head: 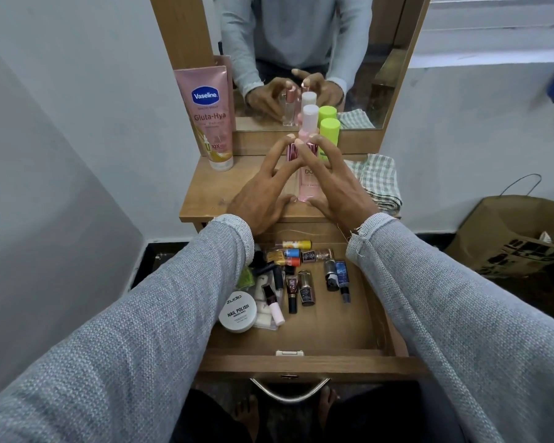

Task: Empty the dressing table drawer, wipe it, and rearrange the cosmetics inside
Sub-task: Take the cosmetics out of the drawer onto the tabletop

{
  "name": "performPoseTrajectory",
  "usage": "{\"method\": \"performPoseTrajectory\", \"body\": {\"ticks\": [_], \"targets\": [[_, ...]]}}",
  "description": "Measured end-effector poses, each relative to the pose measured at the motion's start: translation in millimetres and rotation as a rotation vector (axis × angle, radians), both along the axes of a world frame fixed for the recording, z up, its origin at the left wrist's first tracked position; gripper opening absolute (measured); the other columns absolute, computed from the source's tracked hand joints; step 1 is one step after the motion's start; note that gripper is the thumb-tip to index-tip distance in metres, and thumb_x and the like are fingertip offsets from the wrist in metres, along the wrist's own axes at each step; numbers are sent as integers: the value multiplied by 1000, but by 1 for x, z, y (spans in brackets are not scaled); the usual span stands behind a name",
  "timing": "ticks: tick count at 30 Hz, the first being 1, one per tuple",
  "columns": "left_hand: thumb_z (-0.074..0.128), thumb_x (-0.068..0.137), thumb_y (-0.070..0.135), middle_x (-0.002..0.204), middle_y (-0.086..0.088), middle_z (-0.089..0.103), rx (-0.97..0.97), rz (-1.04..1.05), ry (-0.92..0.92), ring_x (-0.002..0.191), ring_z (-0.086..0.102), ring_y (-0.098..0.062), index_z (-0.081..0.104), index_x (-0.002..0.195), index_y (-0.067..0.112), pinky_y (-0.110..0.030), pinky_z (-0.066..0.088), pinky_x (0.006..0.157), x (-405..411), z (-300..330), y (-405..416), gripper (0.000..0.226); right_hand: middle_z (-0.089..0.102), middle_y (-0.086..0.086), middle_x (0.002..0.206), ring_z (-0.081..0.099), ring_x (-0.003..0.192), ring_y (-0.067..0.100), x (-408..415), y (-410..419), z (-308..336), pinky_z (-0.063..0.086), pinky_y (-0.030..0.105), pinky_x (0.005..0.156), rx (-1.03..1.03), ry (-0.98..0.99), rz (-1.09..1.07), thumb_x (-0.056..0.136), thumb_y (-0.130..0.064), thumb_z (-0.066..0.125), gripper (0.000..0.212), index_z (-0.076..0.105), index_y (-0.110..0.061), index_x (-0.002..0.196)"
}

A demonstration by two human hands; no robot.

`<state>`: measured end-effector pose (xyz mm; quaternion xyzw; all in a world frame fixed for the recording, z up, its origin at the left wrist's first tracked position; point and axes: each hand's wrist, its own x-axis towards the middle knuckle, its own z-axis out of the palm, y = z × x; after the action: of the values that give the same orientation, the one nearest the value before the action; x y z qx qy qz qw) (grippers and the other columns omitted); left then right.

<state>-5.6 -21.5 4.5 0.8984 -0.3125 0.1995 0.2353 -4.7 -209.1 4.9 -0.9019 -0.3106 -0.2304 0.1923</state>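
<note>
The dressing table drawer (304,361) is pulled open below me. It holds several nail polish bottles (306,287), small tubes and a white nail polish remover tub (237,312). Both my hands reach over it to the tabletop (205,199). My left hand (263,190) pinches a small rose-capped perfume bottle (291,154) standing on the top. My right hand (331,183) pinches a second small rose bottle (312,149). A tall pink bottle with a white cap (308,183) stands between my hands, and a green-capped bottle (330,129) stands behind it.
A pink Vaseline tube (207,116) stands at the back left of the top. A folded green-checked cloth (379,182) lies at its right end. The mirror (301,43) rises behind the bottles. A brown paper bag (518,238) sits on the floor to the right.
</note>
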Motion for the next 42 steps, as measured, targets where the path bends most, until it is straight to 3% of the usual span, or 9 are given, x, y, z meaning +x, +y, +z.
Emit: {"method": "performPoseTrajectory", "body": {"ticks": [6,11,15,19,22,29,34,39,42], "targets": [[71,77,-1,161,-3,7,-13,66,-20,133,43,-27,29,146,18,-37,56,84,-5,-5,-3,83,15,15,156,41,133,32,-2,2,-4,38,43,111,-3,-16,-1,68,-1,82,106,21,-16,153],[69,73,-9,160,1,8,-43,79,-42,125,51,-32,20,146,23,-44,58,73,-5,-11,-5,94,15,14,156,40,135,31,-4,3,-5,37,41,112,-8,-41,-7,66,1,82,107,22,-15,153],[69,74,-9,160,2,8,-88,71,-42,124,52,-30,17,146,26,-43,59,72,-6,-13,-7,95,12,12,159,41,136,32,-6,3,-5,46,46,103,-2,-36,-5,67,1,82,108,19,-16,153],[72,75,-5,161,5,6,-92,102,-38,105,62,-31,14,146,28,-44,58,64,-8,-12,-7,98,9,11,161,54,121,34,-9,5,-5,57,44,78,11,-32,-35,67,0,82,108,18,-19,152],[72,75,-4,161,7,1,-87,122,-27,96,65,-31,11,147,30,-44,58,62,-8,-11,-7,100,6,13,161,51,125,35,-10,5,-5,56,41,77,36,-13,-33,68,-1,83,108,17,-19,152],[72,78,-2,162,0,2,-236,126,49,113,58,-21,6,153,25,-39,58,82,-7,-13,-4,104,15,11,158,44,131,27,-11,5,-6,57,44,85,275,117,-41,80,-11,76,98,12,-18,153],[76,79,10,125,0,56,-483,218,309,98,63,-9,28,147,25,-20,53,83,2,-12,6,84,61,8,120,63,94,15,-10,6,-2,57,38,84,437,301,-174,86,-19,72,65,40,-13,142],[74,81,11,97,9,62,-370,222,300,88,59,-5,63,118,12,-10,49,83,9,-6,6,38,69,4,112,63,91,10,-4,7,2,54,28,86,479,412,-203,84,-15,73,45,56,-11,126],[75,81,11,99,10,60,-366,232,320,85,61,-6,62,121,12,-17,52,81,19,-5,3,42,69,4,110,66,94,14,5,5,-1,55,30,88,518,429,-251,84,-11,73,43,59,-12,124]]}}
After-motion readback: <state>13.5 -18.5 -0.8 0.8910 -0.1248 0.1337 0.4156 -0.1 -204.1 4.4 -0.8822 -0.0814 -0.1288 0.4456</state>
